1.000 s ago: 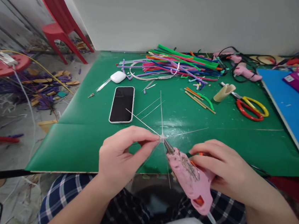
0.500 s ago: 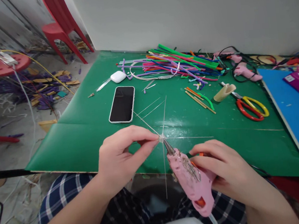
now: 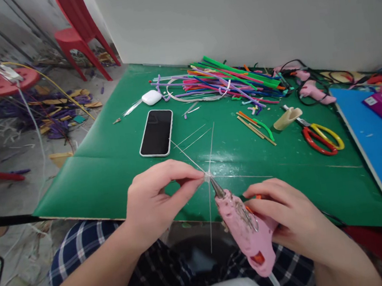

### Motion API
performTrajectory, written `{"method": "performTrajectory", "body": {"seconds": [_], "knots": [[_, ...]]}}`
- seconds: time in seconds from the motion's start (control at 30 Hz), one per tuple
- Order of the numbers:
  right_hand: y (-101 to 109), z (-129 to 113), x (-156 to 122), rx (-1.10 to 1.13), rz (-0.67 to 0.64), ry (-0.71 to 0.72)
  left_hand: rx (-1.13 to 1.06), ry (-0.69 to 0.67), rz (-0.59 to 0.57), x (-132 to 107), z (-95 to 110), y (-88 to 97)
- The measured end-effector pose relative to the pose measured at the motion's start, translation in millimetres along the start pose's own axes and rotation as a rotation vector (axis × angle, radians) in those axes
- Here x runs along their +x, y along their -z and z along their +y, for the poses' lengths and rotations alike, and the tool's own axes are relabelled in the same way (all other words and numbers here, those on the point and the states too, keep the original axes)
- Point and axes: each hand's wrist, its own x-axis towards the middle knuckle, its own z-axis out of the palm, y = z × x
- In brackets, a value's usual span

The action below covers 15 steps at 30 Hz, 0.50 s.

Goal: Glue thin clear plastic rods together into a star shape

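My left hand point(image 3: 164, 196) pinches the hub of a star-shaped frame of thin wires point(image 3: 211, 152) between thumb and fingertips. The wires spread from that hub in several directions, one pointing down past the table edge. Wrapped around the handle of a pink hot glue gun point(image 3: 244, 233) is my right hand point(image 3: 283, 210), fingers near its orange trigger. The gun's metal nozzle rests at the hub, beside my left fingertips; whether it touches cannot be made out. A clear glue stick point(image 3: 274, 281) pokes out of the gun's back end.
Beyond my hands on the green table point(image 3: 113, 178) lie a phone point(image 3: 156, 133), a white case point(image 3: 151, 97), colourful pipe cleaners point(image 3: 218, 78), cut sticks point(image 3: 256, 129), a bamboo piece point(image 3: 287, 118) and scissors point(image 3: 322, 137). A blue board point(image 3: 375, 142) is at right; another pink glue gun point(image 3: 315, 92) lies behind.
The wire frame has turned very slightly at its hub, its lower wire shifting a little left. Both hands and the glue gun hold nearly the same position.
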Motion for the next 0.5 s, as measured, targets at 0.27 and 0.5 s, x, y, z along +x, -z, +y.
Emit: {"method": "performTrajectory", "body": {"seconds": [0.27,0.5], "knots": [[0.6,-2.2,1.1,0.003,-0.016,0.001,-0.015,-0.001,-0.005,0.6,-0.1,-0.6],[-0.3,-2.5,1.9,0.011,-0.009,0.003,-0.029,-0.002,-0.010,-0.2,0.0,-0.4]]}}
